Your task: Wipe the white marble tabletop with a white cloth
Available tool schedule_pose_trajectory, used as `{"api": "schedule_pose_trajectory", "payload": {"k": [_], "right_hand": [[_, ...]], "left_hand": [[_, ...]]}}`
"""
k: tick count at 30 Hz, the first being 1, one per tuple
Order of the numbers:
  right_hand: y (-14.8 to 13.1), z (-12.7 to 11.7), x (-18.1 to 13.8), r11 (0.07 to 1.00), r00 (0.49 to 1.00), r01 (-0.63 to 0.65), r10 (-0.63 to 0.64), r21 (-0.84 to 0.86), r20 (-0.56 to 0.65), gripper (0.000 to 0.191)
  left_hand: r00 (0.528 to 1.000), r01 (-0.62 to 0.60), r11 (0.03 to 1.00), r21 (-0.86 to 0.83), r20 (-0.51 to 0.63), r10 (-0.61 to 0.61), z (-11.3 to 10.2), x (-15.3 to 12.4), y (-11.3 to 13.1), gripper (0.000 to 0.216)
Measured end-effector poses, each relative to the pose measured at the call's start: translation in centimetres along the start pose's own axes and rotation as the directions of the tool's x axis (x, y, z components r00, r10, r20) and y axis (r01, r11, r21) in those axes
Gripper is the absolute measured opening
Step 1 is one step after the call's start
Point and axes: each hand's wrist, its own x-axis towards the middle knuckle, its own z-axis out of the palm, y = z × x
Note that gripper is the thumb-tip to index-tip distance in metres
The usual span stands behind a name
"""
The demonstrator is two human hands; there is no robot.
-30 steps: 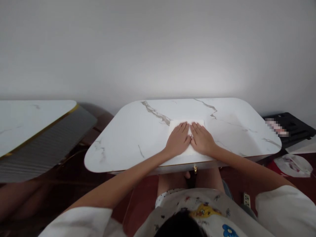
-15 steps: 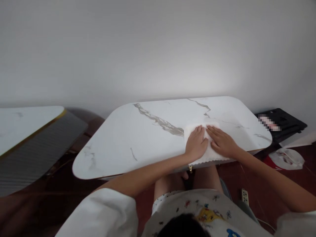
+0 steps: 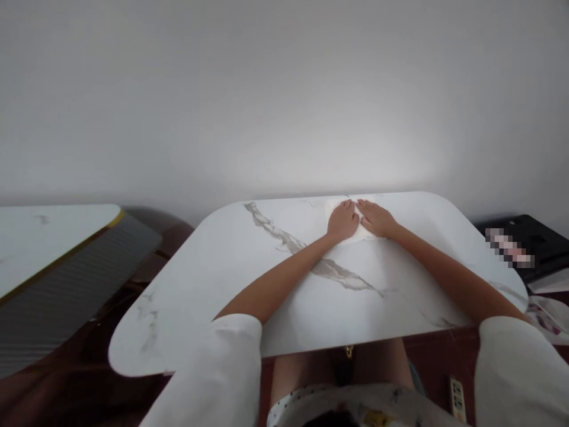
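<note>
Both of my hands lie flat, side by side, on a white cloth [image 3: 361,232] near the far edge of a white marble-patterned table [image 3: 208,273]. My left hand [image 3: 344,220] covers the cloth's left part, its fingers stretched toward the wall. Just to its right, my right hand [image 3: 377,219] presses on the cloth, with fingers extended and pointing forward and left. The thumbs almost meet between them. Much of the cloth is hidden under the hands. Grey-brown veins run across the tabletop.
A pale wall [image 3: 284,95] rises behind the table. On the left stands a second marble-patterned table [image 3: 53,243] with a gold edge. A black case [image 3: 544,237] lies at the right, a plastic bag [image 3: 553,320] below it. A power strip [image 3: 457,398] is on the floor.
Both hands and the cloth have slid forward, from the table's near edge to its far edge. My arms are now stretched out over the tabletop, and the view has shifted slightly.
</note>
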Motion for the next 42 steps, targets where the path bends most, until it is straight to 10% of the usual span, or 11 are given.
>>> {"api": "schedule_pose_trajectory", "payload": {"k": [7,15,25,33,42], "right_hand": [[4.0,1.6,5.1,0.999,0.999,-0.038,0.038,0.014,-0.021,0.052],[8.3,0.5,0.8,0.982,0.982,-0.187,0.187,0.008,-0.002,0.053],[0.9,-2.5,-9.9,0.966,0.966,-0.258,0.257,-0.021,-0.041,0.055],[-6.8,-5.0,-16.5,0.99,0.992,-0.128,0.127,0.058,0.018,0.056],[-5.4,-7.0,-24.1,0.987,0.992,-0.12,0.123,0.105,-0.021,0.06]], "left_hand": [[0.999,-0.047,0.995,0.085,0.029,0.045,1.9,6.0,-2.5,0.048],[0.997,-0.071,0.997,0.0,0.026,0.071,3.6,7.9,3.4,0.047],[0.975,-0.189,0.977,-0.098,0.102,0.198,0.8,-2.0,8.1,0.051],[0.979,0.062,0.972,-0.228,0.205,-0.015,-2.9,-12.8,10.3,0.058],[0.966,0.078,0.944,-0.322,0.258,0.007,-2.6,-15.6,17.0,0.06]]}}
